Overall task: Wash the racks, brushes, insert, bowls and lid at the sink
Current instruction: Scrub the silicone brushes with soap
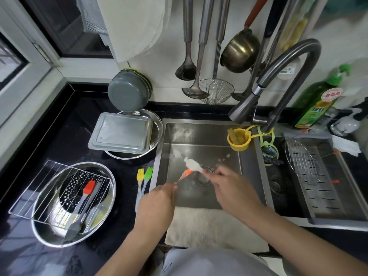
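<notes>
Over the sink (201, 136) my left hand (157, 202) grips the handle of an orange-headed brush (186, 173). My right hand (231, 186) holds a white foamy scrubber (193, 164) against the brush head. Beside the sink on the black counter lie a yellow brush (140, 174) and a green brush (148, 173). At the left a steel bowl (47, 234) holds a wire rack (29, 198), a perforated insert (73, 188), a red brush (88, 188) and tongs. Behind it a square metal lid (119, 134) rests on another steel bowl (157, 124).
The faucet (245, 108) arches over the sink's right back corner, above a yellow cup (239, 142). A drainer tray (322, 188) with a wire rack (298, 154) sits in the right basin. Green soap bottle (316, 104) stands behind. A white towel (215, 228) covers the front edge. Ladles hang on the wall.
</notes>
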The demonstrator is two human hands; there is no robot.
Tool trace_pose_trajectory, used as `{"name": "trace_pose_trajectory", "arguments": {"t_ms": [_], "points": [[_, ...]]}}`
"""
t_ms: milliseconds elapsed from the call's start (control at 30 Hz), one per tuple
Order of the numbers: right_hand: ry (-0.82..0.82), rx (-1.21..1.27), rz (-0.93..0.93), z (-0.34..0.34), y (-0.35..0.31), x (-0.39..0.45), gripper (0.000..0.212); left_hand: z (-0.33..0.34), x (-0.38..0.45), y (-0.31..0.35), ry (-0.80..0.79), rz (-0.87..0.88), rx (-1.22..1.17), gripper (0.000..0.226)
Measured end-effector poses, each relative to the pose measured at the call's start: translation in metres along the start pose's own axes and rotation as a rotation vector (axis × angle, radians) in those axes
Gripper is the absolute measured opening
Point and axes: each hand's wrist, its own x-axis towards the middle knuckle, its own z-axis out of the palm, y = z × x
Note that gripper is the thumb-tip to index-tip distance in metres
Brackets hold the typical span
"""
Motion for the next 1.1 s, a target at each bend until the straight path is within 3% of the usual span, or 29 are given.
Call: {"name": "trace_pose_trajectory", "arguments": {"t_ms": [67, 200, 367, 500, 633, 800, 967, 1100], "points": [[0.017, 0.018, 0.086, -0.001, 0.005, 0.001, 0.047, -0.002, -0.002, 0.002, 0.048, 0.017, 0.062, 0.033], [-0.061, 0.075, -0.049, 0.008, -0.017, -0.016, 0.053, 0.000, -0.005, -0.007, 0.040, 0.003, 0.069, 0.027], [0.049, 0.051, 0.139, 0.006, 0.003, 0.003, 0.047, 0.002, -0.008, -0.014, 0.037, -0.031, -0.060, 0.029], [-0.105, 0.115, -0.059, 0.012, -0.026, -0.017, 0.052, 0.006, -0.014, -0.021, 0.112, 0.001, -0.061, 0.036], [-0.018, 0.025, 0.161, 0.016, -0.006, 0.004, 0.046, 0.009, -0.020, -0.026, 0.186, -0.009, -0.014, 0.049], [-0.116, 0.130, -0.039, 0.019, -0.038, -0.005, 0.048, 0.011, -0.026, -0.044, 0.268, 0.043, 0.062, 0.031], [-0.067, 0.017, 0.095, 0.021, -0.034, 0.019, 0.046, 0.010, -0.029, -0.060, 0.314, 0.015, 0.124, 0.032], [-0.124, 0.129, -0.075, 0.037, -0.063, 0.013, 0.048, 0.011, -0.030, -0.074, 0.327, 0.019, 0.163, 0.035]]}}
